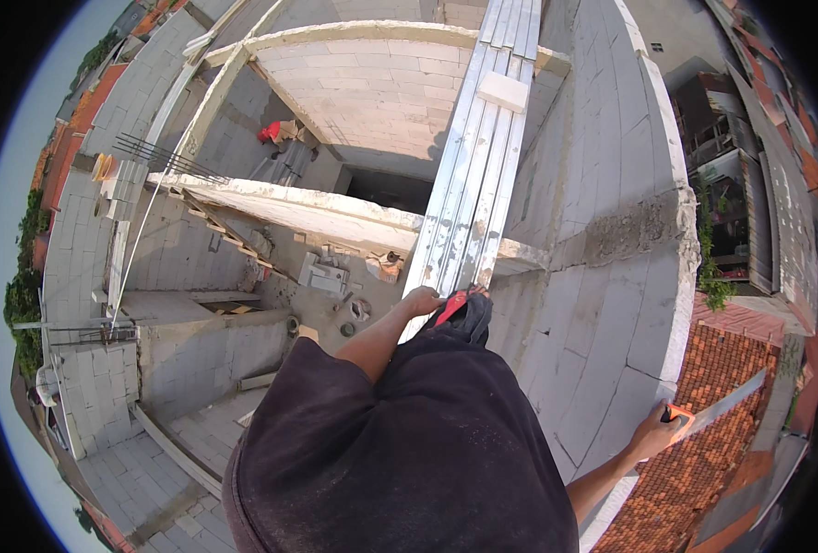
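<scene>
In my right hand (pixel 654 433), held out to the right beyond the top of the block wall, is a hand saw (pixel 727 404) with an orange and black handle. Its long blade points away to the right, over a tiled roof. My left hand (pixel 422 300) is low in front of my body, beside dark and red fabric (pixel 464 311) and the near end of several silvery metal channels (pixel 469 175). Its fingers are too small and partly hidden, so their grip does not show. A white block (pixel 503 92) lies across the channels farther off.
The channels span block walls (pixel 317 203) high above a floor with tools and rubble. A tall block wall (pixel 612 304) runs along my right. Rebar rods (pixel 165 157) jut out at left. Below, a person in a red head covering (pixel 280 134) bends over.
</scene>
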The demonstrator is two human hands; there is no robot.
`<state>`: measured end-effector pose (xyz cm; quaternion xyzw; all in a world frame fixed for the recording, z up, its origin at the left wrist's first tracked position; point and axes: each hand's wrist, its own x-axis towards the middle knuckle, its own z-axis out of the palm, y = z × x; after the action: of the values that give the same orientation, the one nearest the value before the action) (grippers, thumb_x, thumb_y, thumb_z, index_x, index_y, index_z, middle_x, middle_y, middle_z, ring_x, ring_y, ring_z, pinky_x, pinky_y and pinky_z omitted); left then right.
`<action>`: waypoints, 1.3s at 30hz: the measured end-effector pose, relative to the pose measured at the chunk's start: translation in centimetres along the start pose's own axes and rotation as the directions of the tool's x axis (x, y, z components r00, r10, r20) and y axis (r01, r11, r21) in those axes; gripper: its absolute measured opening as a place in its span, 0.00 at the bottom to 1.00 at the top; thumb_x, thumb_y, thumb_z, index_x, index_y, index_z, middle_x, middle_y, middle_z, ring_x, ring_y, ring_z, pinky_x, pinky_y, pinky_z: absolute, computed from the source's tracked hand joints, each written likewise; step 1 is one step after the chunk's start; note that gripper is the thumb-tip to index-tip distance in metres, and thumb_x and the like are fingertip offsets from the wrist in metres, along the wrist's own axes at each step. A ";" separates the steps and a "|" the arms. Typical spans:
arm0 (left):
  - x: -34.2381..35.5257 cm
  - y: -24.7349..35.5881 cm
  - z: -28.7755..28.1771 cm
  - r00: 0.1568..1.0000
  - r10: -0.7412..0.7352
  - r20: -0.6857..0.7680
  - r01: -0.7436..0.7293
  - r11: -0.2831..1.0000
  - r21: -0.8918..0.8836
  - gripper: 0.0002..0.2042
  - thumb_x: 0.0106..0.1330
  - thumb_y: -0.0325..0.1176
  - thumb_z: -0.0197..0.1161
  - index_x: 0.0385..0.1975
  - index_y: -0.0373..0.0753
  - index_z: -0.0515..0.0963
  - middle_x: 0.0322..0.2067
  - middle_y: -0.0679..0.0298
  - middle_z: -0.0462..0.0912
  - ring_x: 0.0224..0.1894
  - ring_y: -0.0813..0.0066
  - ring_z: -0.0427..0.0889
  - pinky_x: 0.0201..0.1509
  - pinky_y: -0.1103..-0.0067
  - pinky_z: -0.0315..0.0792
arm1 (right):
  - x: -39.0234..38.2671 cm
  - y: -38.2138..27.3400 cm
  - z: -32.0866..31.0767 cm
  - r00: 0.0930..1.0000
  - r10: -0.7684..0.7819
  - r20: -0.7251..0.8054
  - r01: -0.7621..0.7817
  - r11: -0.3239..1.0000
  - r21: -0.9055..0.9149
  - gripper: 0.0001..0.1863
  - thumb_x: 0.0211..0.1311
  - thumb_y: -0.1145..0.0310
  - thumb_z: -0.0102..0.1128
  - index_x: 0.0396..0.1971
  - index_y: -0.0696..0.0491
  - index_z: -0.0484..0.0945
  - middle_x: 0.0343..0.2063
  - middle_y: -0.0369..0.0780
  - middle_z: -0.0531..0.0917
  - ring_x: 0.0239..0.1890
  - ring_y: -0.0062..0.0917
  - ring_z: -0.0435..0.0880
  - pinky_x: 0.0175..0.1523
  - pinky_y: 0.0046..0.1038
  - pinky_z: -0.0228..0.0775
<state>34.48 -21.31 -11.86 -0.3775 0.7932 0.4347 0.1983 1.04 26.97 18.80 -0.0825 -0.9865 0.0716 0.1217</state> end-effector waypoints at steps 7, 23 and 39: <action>-2.3 3.2 -0.5 0.997 -0.026 -0.072 0.009 0.974 -0.226 0.39 0.67 0.70 0.66 0.51 0.33 0.89 0.53 0.41 0.89 0.59 0.43 0.87 0.66 0.64 0.78 | -0.2 -0.2 -0.4 0.998 -0.056 -0.025 0.057 0.996 0.063 0.42 0.74 0.39 0.62 0.69 0.63 0.75 0.55 0.55 0.88 0.53 0.53 0.88 0.53 0.50 0.81; 0.9 -11.1 12.5 0.930 0.066 0.362 0.155 0.823 -0.546 0.17 0.77 0.38 0.57 0.52 0.34 0.88 0.46 0.48 0.92 0.48 0.51 0.90 0.53 0.62 0.82 | 0.4 -1.0 -2.4 0.999 -0.032 0.030 0.027 0.989 0.147 0.26 0.66 0.47 0.70 0.43 0.59 0.81 0.41 0.57 0.89 0.48 0.56 0.89 0.55 0.50 0.79; -1.3 -15.9 15.8 0.924 -0.097 0.369 0.342 0.638 -0.690 0.17 0.78 0.35 0.55 0.54 0.34 0.87 0.46 0.55 0.92 0.49 0.65 0.88 0.52 0.68 0.79 | 4.1 0.3 -3.6 0.897 -0.143 0.418 0.097 0.987 0.130 0.31 0.62 0.42 0.76 0.43 0.59 0.85 0.35 0.48 0.91 0.39 0.38 0.93 0.47 0.40 0.82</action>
<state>47.36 -12.84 -28.26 -0.4496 0.4544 0.7436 0.1962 -1.94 28.46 23.13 0.0026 -0.9872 0.1325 -0.0883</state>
